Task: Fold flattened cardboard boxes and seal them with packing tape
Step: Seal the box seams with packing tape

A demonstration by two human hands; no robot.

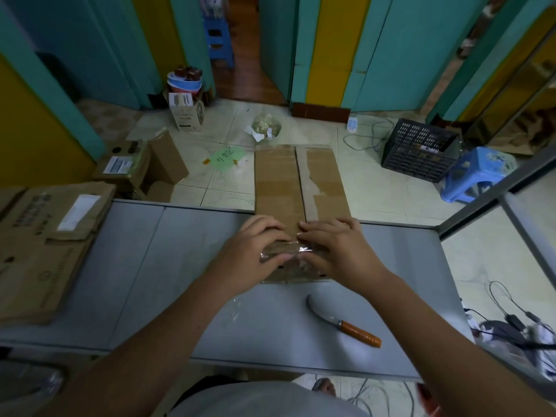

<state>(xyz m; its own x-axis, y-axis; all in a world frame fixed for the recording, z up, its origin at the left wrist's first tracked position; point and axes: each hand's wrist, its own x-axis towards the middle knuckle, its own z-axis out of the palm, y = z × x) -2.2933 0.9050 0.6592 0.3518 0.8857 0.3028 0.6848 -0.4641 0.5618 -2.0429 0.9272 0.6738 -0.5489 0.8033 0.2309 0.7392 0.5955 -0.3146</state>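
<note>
A long folded cardboard box (279, 188) lies on the grey table (180, 266), its far end sticking out past the table's back edge. The two top flaps meet along a centre seam. Clear packing tape (290, 251) covers the near end of the box. My left hand (255, 254) presses on the tape left of the seam, fingers curved over it. My right hand (334, 248) presses right of the seam, fingertips close to those of the left. The tape roll is not in view.
A curved knife with an orange handle (346, 323) lies on the table near my right forearm. Flattened cardboard boxes (45, 236) are stacked at the table's left end. On the floor beyond stand boxes, a black crate (418, 149) and a blue stool (472, 176).
</note>
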